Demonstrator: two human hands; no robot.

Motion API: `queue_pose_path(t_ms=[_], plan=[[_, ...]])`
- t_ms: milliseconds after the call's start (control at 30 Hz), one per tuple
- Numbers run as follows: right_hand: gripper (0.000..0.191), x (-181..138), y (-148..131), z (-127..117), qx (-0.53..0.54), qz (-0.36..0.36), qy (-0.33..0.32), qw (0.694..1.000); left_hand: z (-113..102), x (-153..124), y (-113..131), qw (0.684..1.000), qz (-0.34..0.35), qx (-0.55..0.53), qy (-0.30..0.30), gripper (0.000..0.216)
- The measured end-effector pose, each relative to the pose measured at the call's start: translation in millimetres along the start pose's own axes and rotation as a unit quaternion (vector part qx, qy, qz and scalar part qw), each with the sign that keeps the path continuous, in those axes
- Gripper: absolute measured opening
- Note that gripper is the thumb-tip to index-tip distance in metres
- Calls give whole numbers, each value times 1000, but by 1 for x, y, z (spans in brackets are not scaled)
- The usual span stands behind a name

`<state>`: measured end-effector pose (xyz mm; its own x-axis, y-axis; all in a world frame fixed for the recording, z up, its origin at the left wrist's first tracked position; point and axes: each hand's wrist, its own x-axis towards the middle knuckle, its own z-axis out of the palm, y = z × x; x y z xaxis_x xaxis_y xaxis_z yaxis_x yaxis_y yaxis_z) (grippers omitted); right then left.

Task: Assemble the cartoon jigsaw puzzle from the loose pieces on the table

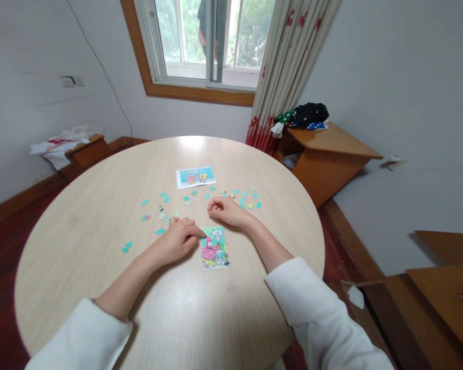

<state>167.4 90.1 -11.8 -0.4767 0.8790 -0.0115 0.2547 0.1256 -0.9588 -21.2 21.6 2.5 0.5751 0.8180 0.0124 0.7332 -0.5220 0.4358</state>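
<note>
A partly joined jigsaw puzzle lies flat on the round table, showing a pink starfish figure and a pale green squid figure. My left hand rests at its upper left, index fingertip touching the edge; the thumb side is partly hidden. Just beyond the puzzle's top edge, my right hand is closed with its fingers curled together. Whatever it may hold is hidden. Loose puzzle pieces, mostly turquoise, are scattered left of and beyond both hands. More pieces lie near the right hand.
A printed reference picture lies farther back on the table. Beyond the table's right edge stands a wooden cabinet with dark cloth on top. A patterned curtain hangs beside the window. Papers lie at far left.
</note>
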Motion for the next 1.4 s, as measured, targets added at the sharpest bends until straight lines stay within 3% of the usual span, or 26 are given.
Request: queue_pose_path(t_ms=[233,467,733,1033,1233,1400], plan=[[5,-1,0,-1,1,-9,-8,1000,-2,-1,3,1000,0,-14,-13,36],[22,-11,-1,-25,-55,28,-124,990,-2,0,2,1000,11,-10,-15,35],[14,-10,1,-27,-93,44,-117,988,-1,0,2,996,16,-90,2,37],[14,-10,1,-28,-95,41,-126,987,2,-1,-1,997,45,-67,-20,35],[32,-14,-11,-29,-135,32,-188,972,-1,-3,1,996,40,-72,-31,37],[36,-15,-17,-24,-220,22,-183,958,-1,-2,4,996,43,-80,-17,37]])
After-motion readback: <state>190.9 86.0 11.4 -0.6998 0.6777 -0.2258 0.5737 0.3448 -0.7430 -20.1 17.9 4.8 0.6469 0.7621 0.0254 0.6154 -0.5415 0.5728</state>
